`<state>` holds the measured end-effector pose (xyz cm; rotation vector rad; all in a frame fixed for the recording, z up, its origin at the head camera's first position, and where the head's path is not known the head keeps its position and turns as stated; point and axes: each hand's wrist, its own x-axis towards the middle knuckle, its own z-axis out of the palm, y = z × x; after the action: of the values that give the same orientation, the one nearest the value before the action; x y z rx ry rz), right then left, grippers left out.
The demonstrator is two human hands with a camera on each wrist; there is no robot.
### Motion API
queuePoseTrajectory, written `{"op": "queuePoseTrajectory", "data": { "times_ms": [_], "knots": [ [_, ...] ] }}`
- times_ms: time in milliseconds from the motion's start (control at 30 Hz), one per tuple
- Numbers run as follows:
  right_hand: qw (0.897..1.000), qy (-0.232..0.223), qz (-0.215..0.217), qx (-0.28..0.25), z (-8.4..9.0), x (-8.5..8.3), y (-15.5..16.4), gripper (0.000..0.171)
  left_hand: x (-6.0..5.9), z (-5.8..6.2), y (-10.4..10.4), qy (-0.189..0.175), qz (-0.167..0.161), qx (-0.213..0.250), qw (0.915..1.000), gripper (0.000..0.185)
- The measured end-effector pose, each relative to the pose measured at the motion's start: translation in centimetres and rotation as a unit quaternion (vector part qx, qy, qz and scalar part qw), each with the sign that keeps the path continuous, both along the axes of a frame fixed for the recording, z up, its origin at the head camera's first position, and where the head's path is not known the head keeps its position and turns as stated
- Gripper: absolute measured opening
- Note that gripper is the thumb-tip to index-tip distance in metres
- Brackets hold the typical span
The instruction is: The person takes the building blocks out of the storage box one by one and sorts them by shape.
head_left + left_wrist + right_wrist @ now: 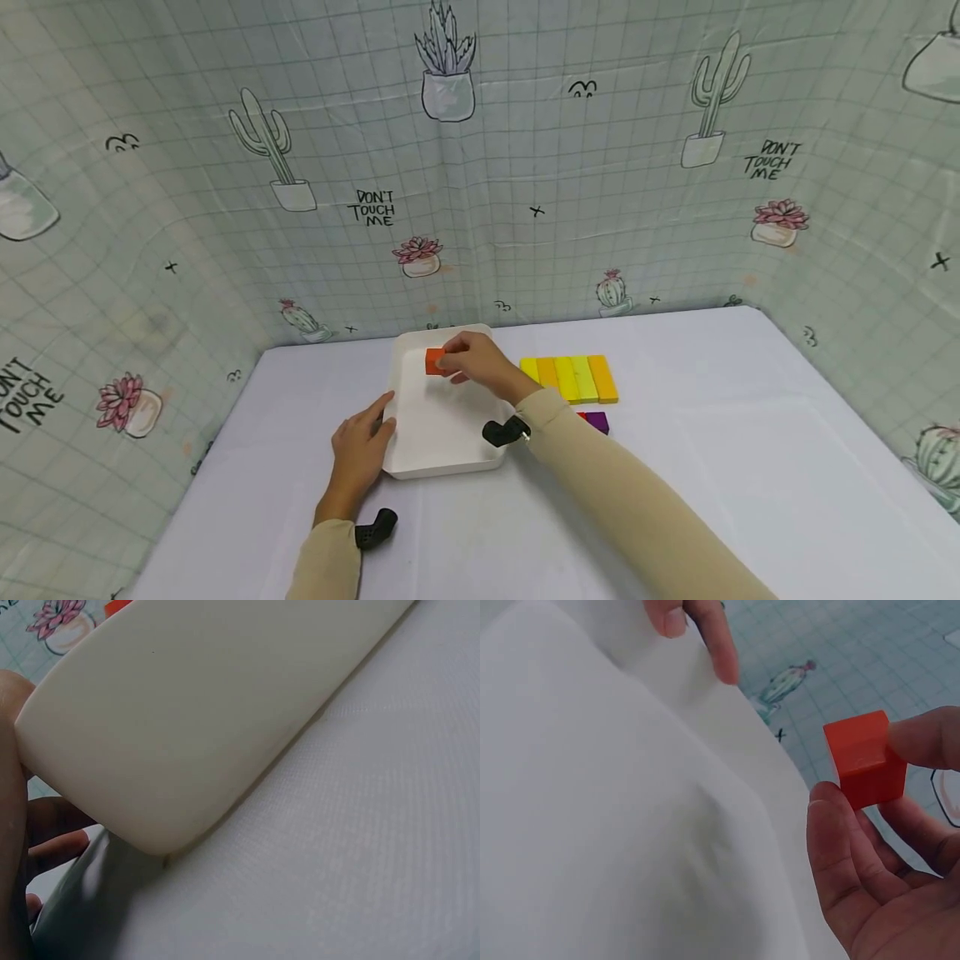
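Pinched between thumb and fingertips of the right hand [480,363], the orange block [434,361] hangs over the far part of the white tray [420,462], its short body sticking out leftward from the grip, apart from the tray floor. On the tray's near-left edge rests the left hand [362,450], fingers laid loosely against the rim. Right of the tray lies a row of yellow and orange blocks [572,378], with a purple block [597,421] nearer

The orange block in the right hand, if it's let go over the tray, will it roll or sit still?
The orange block has flat faces and square edges, so it probably lands and sits rather than rolls. The right hand pinches it with fingertips alone, which suggests it is light. Its glossy surface may be a little slippery. The white tray has a flat floor.
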<state>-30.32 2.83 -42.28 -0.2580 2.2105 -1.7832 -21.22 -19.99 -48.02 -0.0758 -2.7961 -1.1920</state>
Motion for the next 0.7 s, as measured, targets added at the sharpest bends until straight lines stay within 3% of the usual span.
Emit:
{"op": "queuePoseTrajectory", "data": {
  "times_ms": [300, 700],
  "knots": [
    [1.0, 0.003, -0.02, -0.012, 0.5, 1.8, 1.7, 0.03, 0.0, 0.0, -0.1, 0.006, 0.0, -0.007, 1.0, 0.047],
    [0.999, 0.014, -0.047, -0.014, 0.8, 2.9, 3.8, 0.03, 0.0, -0.1, -0.2, 0.017, -0.003, -0.003, 0.9998, 0.046]
  ]
}}
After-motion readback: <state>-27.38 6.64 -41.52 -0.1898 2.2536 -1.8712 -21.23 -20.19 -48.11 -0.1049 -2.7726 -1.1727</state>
